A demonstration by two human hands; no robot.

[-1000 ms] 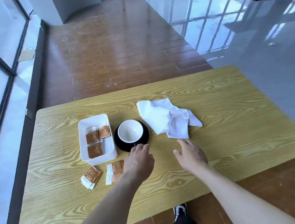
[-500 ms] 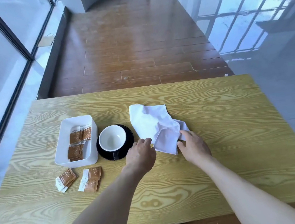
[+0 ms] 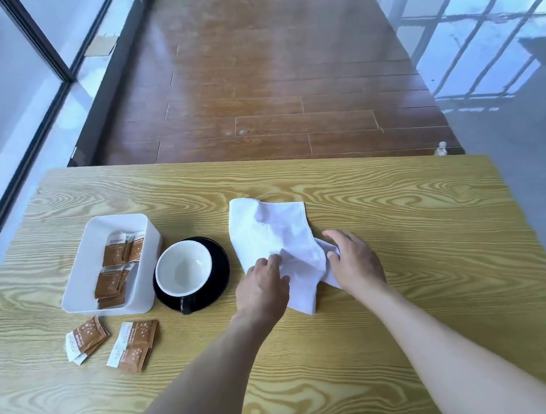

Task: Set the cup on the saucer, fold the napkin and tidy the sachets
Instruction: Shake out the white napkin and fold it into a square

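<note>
Head view, over the wooden bench (image 3: 401,212): your hands have moved from bare wood a second ago onto the crumpled white napkin (image 3: 271,231). Your left hand (image 3: 262,288) pinches its near-left edge; your right hand (image 3: 355,258) lies on the bunched right corner, fingers curled into the cloth, though whether it grips or only presses cannot be told. The white cup (image 3: 183,272) already sits on the black saucer (image 3: 219,267), so folding looks to be the step now begun. Some sachets lie in the white tray (image 3: 80,286); two loose sachet piles (image 3: 109,339) wait on the bench near it, untouched.
</note>
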